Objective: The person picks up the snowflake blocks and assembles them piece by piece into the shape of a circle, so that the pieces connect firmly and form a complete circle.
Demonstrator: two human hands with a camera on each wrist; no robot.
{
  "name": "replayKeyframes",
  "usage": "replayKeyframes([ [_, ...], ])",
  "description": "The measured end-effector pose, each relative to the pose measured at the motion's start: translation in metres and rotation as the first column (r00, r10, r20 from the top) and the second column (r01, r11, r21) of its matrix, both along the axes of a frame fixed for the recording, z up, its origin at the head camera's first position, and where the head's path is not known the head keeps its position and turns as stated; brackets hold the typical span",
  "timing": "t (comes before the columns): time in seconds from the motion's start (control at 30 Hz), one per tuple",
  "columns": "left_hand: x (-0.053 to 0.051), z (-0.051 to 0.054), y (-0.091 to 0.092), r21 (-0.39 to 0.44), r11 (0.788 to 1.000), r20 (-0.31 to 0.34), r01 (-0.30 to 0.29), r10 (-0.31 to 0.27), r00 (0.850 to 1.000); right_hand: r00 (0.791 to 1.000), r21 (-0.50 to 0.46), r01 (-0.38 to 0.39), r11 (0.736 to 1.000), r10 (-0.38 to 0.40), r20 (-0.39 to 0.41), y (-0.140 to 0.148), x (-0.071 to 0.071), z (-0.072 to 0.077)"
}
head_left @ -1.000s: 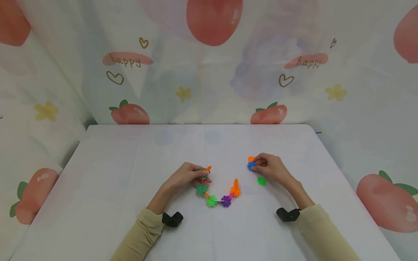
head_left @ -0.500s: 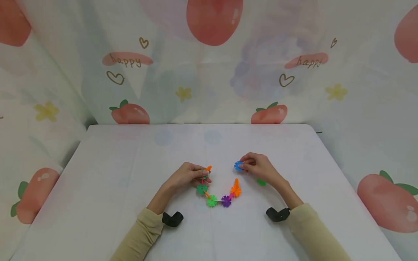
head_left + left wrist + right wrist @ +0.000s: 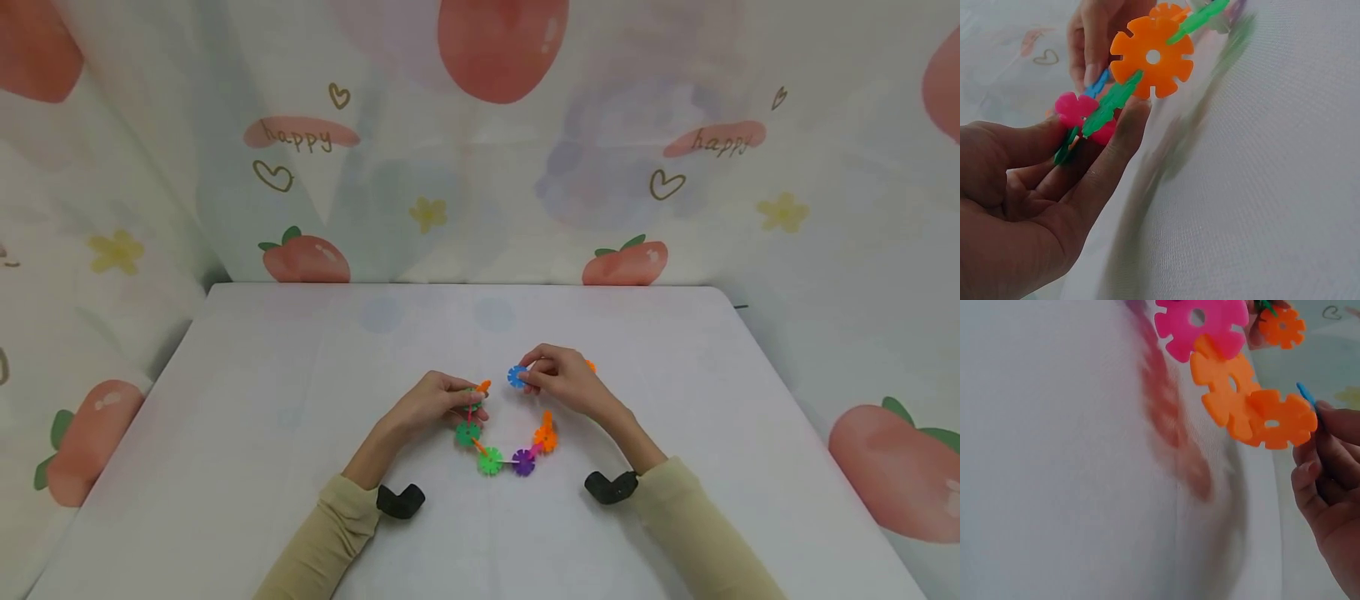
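A curved chain of slotted plastic snowflake discs, with a purple disc (image 3: 523, 462) near its bottom, hangs from my left hand (image 3: 427, 408). That hand pinches the chain's left end, where an orange disc (image 3: 484, 387) juts out beyond the fingers. In the left wrist view, a pink disc (image 3: 1074, 110) and a green disc (image 3: 1113, 106) are between or beside the fingertips. My right hand (image 3: 568, 382) pinches a loose blue disc (image 3: 516, 377), just right of the left hand and apart from the chain. Two interlocked orange discs (image 3: 1291, 419) form the chain's other end.
A loose orange disc (image 3: 592, 367) lies on the white-covered table (image 3: 300, 483), mostly hidden behind the right hand. A printed cloth (image 3: 480, 192) hangs behind the table and along both sides. A black wrist mount (image 3: 611, 488) sits on each forearm.
My right hand has carried the blue disc leftward toward the left hand, away from the loose orange disc. The loose green disc is now out of sight behind the right hand. The left hand keeps its hold.
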State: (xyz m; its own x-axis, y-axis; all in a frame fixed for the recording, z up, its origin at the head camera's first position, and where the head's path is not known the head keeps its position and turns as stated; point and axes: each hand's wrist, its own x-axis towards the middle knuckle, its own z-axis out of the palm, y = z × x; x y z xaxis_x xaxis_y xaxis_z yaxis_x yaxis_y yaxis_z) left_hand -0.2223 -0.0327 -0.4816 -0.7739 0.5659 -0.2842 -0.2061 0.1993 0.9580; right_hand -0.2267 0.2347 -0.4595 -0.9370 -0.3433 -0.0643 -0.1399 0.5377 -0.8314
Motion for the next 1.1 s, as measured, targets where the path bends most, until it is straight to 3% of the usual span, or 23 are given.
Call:
replayKeyframes([
  [0.23,0.001,0.002,0.000,-0.015,1.000,-0.022,-0.003,0.003,1.000,0.998,-0.079,-0.052,0.996,0.054,0.025,-0.016,-0.003,0.001],
  [0.63,0.003,0.003,0.003,-0.004,0.999,-0.026,-0.044,0.044,0.999,0.990,-0.158,-0.059,0.986,0.078,0.115,-0.027,-0.006,0.002],
  [0.87,0.002,0.003,-0.001,-0.021,1.000,-0.012,-0.019,0.018,1.000,0.988,-0.142,-0.073,0.987,0.091,0.127,-0.030,-0.008,0.002],
  [1.1,0.000,0.006,-0.003,-0.074,0.997,-0.104,0.002,-0.010,0.995,0.987,-0.127,-0.107,0.986,0.121,0.105,-0.032,-0.008,0.002],
])
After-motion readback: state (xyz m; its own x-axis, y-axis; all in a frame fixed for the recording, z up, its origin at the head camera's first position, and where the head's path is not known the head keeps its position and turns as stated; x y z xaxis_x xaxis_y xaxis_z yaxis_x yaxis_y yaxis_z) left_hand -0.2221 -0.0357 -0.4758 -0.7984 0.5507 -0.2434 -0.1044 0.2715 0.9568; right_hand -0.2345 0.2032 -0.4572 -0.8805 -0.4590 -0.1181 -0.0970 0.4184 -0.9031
